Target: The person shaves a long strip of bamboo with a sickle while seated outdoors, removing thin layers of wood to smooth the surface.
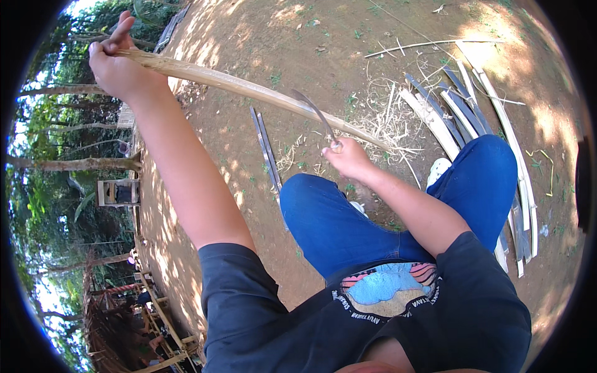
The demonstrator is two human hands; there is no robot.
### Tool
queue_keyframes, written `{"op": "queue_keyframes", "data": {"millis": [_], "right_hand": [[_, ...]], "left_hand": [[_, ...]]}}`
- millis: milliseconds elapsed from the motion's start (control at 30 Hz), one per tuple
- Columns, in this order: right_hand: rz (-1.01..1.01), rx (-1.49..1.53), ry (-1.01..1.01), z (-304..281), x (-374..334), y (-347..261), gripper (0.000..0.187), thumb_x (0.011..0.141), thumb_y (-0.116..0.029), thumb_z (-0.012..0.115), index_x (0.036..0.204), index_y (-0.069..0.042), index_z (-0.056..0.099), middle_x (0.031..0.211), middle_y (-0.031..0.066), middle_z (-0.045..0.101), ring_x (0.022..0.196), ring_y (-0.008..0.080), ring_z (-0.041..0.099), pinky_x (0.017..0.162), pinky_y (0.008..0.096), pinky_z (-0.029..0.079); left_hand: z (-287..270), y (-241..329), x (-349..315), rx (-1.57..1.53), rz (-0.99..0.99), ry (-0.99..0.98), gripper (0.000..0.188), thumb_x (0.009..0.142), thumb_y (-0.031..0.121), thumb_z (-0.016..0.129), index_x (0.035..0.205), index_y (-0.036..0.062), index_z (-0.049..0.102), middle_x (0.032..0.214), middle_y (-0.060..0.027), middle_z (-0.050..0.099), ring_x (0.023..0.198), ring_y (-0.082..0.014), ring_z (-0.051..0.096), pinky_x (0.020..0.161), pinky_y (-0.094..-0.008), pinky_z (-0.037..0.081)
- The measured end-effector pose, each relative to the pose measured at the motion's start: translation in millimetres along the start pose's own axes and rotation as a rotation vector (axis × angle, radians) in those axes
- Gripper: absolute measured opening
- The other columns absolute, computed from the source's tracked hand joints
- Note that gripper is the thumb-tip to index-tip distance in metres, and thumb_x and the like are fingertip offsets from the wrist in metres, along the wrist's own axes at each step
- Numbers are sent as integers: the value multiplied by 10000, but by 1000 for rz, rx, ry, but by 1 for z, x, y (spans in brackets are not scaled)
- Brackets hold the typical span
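Note:
A long pale split strip that looks like bamboo (217, 79) slants across the view, from the upper left down to the wood shavings near the middle. At its raised far-left end, my left hand (124, 69) grips it with the arm stretched out and some fingers lifted. My right hand (348, 160) is closed round the handle of a curved, sickle-like knife (318, 117), above and between my knees. The knife's blade crosses the strip near its lower end; whether the edge touches it, I cannot tell. Most of the handle is hidden in my fist.
Curled shavings (387, 118) lie on the bare earth (298, 37) beyond my knees. Several pale and dark strips (435, 126) are piled at the right, beside my leg. Dark strips (266, 146) lie left of my other knee. Trees and a wooden shelter (118, 311) stand at the left.

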State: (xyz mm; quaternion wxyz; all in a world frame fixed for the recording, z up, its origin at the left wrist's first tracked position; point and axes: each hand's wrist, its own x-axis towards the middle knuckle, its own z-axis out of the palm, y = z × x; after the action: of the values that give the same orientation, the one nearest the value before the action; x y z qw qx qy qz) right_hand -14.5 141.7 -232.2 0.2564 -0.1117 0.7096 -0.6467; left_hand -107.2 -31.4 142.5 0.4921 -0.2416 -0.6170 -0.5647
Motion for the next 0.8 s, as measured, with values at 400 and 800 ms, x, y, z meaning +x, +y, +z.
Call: {"op": "queue_keyframes", "data": {"millis": [400, 800], "right_hand": [[-278, 58, 26, -16, -23, -69, 339, 890, -305, 677, 700, -64, 534, 588, 16, 538, 553, 129, 524, 550, 322, 433], [-235, 81, -43, -1, -18, -54, 303, 894, -255, 653, 687, -98, 495, 570, -9, 493, 539, 116, 475, 539, 338, 410]], "left_hand": [[1, 3, 1, 99, -70, -14, 323, 985, 213, 175, 763, 93, 376, 840, -239, 687, 1107, -343, 614, 1192, -446, 228], [8, 5, 3, 50, -79, -92, 346, 1005, 222, 141, 760, 108, 356, 1071, -271, 679, 1365, -239, 387, 1236, -411, 1]]}}
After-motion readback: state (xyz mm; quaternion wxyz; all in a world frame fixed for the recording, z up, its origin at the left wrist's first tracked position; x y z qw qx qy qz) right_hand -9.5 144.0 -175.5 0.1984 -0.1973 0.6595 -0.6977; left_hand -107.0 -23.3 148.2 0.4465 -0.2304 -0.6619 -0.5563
